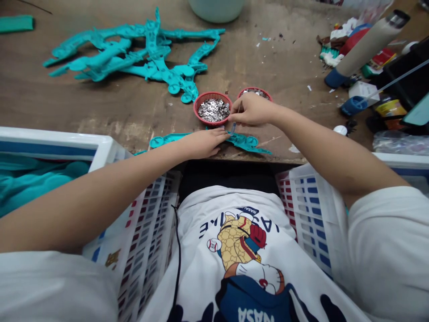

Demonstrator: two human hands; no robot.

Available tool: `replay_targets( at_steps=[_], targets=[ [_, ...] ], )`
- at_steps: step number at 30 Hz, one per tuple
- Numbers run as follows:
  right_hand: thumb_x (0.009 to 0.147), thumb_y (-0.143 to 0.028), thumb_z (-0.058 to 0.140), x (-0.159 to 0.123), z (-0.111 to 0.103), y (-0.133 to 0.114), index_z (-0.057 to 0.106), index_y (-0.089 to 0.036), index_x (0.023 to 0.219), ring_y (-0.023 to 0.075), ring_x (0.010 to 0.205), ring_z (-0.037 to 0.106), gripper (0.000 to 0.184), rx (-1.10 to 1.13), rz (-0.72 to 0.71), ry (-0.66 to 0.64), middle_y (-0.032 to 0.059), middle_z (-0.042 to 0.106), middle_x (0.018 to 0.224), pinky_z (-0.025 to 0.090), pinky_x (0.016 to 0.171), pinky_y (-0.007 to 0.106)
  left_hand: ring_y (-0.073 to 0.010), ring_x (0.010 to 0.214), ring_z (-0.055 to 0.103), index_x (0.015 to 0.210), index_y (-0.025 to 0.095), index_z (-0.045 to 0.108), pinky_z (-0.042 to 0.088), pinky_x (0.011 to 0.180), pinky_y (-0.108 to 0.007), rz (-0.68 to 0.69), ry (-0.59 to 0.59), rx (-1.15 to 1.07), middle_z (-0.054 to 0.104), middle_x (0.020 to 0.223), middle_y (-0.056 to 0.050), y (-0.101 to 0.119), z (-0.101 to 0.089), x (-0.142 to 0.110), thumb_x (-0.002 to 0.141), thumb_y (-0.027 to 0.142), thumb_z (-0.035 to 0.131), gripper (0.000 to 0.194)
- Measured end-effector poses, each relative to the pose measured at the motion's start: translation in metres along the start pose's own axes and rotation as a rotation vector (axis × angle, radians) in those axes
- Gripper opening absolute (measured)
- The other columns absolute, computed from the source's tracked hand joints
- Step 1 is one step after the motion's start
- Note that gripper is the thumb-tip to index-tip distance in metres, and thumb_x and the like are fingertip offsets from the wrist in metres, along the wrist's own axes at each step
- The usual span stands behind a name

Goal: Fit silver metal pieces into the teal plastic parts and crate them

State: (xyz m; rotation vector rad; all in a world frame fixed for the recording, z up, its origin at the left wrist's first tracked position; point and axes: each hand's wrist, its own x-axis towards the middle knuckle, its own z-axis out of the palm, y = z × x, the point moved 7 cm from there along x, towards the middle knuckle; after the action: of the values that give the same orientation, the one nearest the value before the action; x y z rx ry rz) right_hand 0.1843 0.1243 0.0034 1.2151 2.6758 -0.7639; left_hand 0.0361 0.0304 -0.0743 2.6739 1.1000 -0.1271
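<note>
Near the table's front edge lies a flat turquoise plastic part (246,141) with round discs and a pointed end. My left hand (208,143) rests on its middle, fingers stretched out flat, covering that stretch of it. My right hand (254,108) is closed in a pinch on a slim tool (233,128) with a clear, bluish lower end. The tool points down at the turquoise part, just beside my left fingertips; its exact kind cannot be made out. Right behind my hands stands a red basket (195,112) full of small shiny metal pieces (214,110).
A second red basket (270,96) sits partly behind my right hand. Turquoise parts (154,53) lie stacked at back left. White crates (100,143) flank me, the left one holding turquoise pieces. A bottle (368,47), a blue cup (353,106) and clutter stand at right.
</note>
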Motion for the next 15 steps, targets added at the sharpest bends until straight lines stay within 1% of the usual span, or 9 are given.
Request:
replay_targets(
  at_steps=[5,10,15],
  targets=[
    [0.122,-0.047,0.062,0.002,-0.002,0.006,0.091,-0.015,0.121,0.0312,0.094,0.084,0.043,0.069,0.02,0.076,0.015,0.089,0.104,0.069,0.091,0.044,-0.0312,0.184,0.049,0.183,0.007,0.055,0.04,0.154,-0.044,0.012,0.018,0.017,0.056,0.192,-0.021,-0.001,0.002,0.0,0.121,0.024,0.056,0.065],
    [0.12,-0.049,0.069,0.009,0.002,0.013,0.091,-0.015,0.113,0.0274,0.084,0.082,0.041,0.133,-0.074,0.091,0.0115,0.087,0.093,0.069,0.084,0.039,-0.031,0.184,0.049,0.184,0.008,0.055,0.04,0.154,-0.045,0.016,0.014,0.02,0.053,0.194,-0.022,-0.001,0.003,0.001,0.12,0.025,0.058,0.067],
    [0.119,-0.042,0.074,0.011,0.005,0.016,0.091,-0.015,0.106,0.0245,0.083,0.082,0.035,0.163,-0.117,0.074,0.0081,0.087,0.091,0.068,0.087,0.037,-0.0342,0.186,0.046,0.185,0.004,0.053,0.038,0.156,-0.049,-0.005,-0.023,-0.003,0.049,0.196,-0.025,-0.001,0.003,0.002,0.12,0.022,0.058,0.068]
  ],
)
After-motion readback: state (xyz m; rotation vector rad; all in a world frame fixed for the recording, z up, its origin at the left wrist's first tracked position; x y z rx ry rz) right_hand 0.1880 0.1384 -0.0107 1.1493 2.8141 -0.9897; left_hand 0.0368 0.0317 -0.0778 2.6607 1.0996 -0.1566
